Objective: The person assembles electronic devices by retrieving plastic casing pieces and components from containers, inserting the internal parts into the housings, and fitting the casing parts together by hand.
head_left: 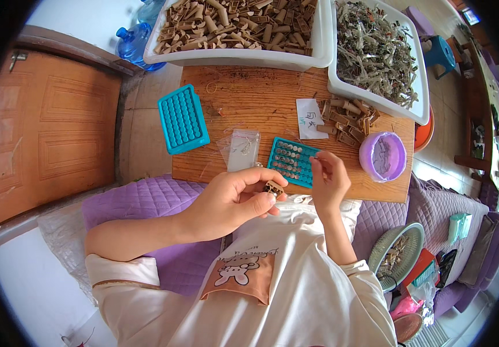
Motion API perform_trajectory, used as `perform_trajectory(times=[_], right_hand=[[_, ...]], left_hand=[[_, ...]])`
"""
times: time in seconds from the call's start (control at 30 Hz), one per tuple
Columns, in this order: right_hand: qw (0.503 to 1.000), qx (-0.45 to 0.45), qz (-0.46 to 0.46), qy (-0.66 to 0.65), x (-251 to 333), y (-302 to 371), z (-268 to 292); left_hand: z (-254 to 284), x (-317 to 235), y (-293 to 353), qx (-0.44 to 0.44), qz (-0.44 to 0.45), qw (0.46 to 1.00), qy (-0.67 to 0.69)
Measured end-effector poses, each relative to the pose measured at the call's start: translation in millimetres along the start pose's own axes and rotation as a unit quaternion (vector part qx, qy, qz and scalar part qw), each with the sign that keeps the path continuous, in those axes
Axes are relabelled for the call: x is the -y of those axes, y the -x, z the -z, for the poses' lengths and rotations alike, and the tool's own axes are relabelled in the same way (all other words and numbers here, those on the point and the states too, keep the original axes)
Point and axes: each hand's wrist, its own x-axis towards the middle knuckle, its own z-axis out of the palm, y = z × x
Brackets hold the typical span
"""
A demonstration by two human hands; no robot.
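Observation:
My left hand (238, 199) is closed round a small brown moulded piece (273, 188), held between thumb and fingers above my lap. Its inner side looks dark with a pale bit in it. To the right, my right hand (330, 176) has thumb and forefinger drawn together at the edge of a teal tray (307, 179). Whatever its fingertips hold, if anything, is too small to tell. Small round silvery pieces (287, 157) sit in rows in the tray's left part. A clear plastic bag (243, 147) lies beside the tray.
Another teal tray (183, 120) lies at the table's left. Brown pieces (350, 118) lie heaped beside a paper slip (309, 118) and a purple tub (399, 156). Two white bins, one of brown parts (238, 26), one of tangled strips (373, 49), stand behind. A basket (417, 234) is at right.

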Motion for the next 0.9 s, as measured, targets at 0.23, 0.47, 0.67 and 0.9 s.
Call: perform_trajectory(times=[0.23, 0.47, 0.67, 0.9], right_hand=[[0.978, -0.021, 0.061, -0.197, 85.0, 8.1, 14.2], [0.95, 0.02, 0.3, -0.084, 96.0, 16.4, 3.8], [0.948, 0.003, 0.307, -0.088, 95.6, 19.0, 0.9], [0.949, 0.061, 0.299, -0.078, 98.3, 3.5, 6.1]], left_hand=[[-1.8, 1.5, -2.3, 0.004, -0.008, 1.0, -0.003], [-2.9, 4.7, -0.9, -0.008, -0.078, 0.995, -0.058], [-1.6, 10.3, -1.7, -0.008, -0.083, 0.992, -0.091], [-1.9, 11.9, -2.0, -0.03, -0.044, 0.995, -0.087]])
